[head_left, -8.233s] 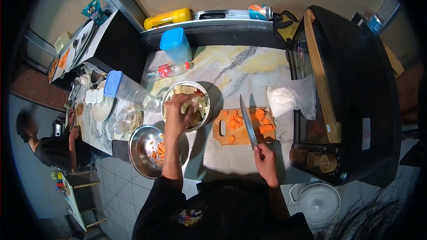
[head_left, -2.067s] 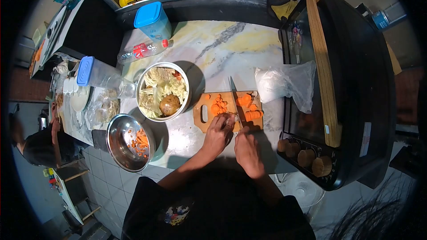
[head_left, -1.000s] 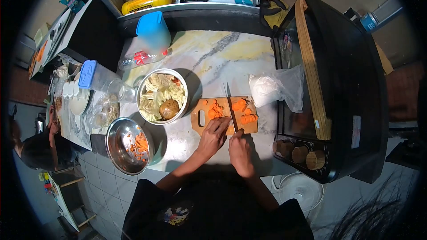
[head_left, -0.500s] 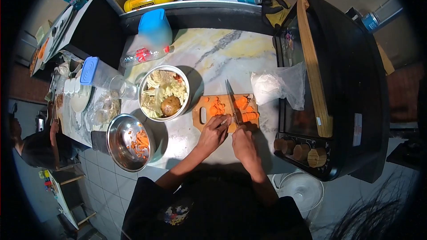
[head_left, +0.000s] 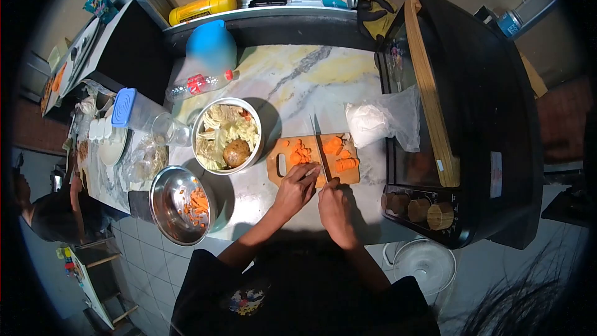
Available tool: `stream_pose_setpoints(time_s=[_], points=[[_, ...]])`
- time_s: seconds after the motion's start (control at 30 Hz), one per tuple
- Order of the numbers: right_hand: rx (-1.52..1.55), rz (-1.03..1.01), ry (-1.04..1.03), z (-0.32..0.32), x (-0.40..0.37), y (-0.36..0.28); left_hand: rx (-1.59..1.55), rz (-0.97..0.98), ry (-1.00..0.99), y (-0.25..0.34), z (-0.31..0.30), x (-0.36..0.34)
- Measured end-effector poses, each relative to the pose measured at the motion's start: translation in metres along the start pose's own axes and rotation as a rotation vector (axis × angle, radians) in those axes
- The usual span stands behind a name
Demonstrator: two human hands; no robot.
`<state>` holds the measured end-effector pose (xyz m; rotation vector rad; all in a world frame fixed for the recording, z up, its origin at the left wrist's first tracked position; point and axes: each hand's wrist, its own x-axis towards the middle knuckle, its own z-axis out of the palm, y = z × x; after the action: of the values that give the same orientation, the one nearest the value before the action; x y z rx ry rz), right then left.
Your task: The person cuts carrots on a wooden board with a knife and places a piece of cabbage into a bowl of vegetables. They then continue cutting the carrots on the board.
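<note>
My right hand (head_left: 336,210) is closed round the handle of a kitchen knife (head_left: 319,143), whose blade points away from me across the wooden cutting board (head_left: 278,177). Close beside the blade, the bent fingers of my left hand (head_left: 297,188) press a piece of carrot (head_left: 321,181) on the board; most of that piece is hidden. Cut carrot pieces (head_left: 301,152) lie left of the knife, and more carrot chunks (head_left: 346,164) lie to its right.
Left of the board stand a white bowl (head_left: 259,149) of cabbage with a potato, and a steel bowl (head_left: 163,221) with carrot scraps. A bag of white powder (head_left: 368,123) lies by the black oven (head_left: 491,118) at right. A plastic bottle (head_left: 211,82) lies behind. Another person (head_left: 59,214) is at far left.
The knife has moved slightly left towards my left hand, and its blade now shows more edge-on. My left hand stays at nearly the same spot. The whole view has shifted a little.
</note>
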<state>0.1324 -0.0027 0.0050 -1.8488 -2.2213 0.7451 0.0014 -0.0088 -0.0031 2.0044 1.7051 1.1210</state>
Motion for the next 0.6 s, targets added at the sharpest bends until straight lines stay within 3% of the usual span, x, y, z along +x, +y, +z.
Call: stream_pose_setpoints(time_s=[0.2,0.5,0.6], points=[[0.055,0.022,-0.088,-0.024,0.002,-0.009,-0.05,-0.017,-0.035,-0.004,-0.004,0.0],[0.103,-0.111,-0.186,-0.038,0.013,-0.009,-0.063,-0.007,-0.004,-0.005,-0.002,-0.002],[0.013,-0.027,0.039,-0.004,0.006,-0.014,-0.085,-0.059,-0.02,-0.003,-0.004,-0.002]])
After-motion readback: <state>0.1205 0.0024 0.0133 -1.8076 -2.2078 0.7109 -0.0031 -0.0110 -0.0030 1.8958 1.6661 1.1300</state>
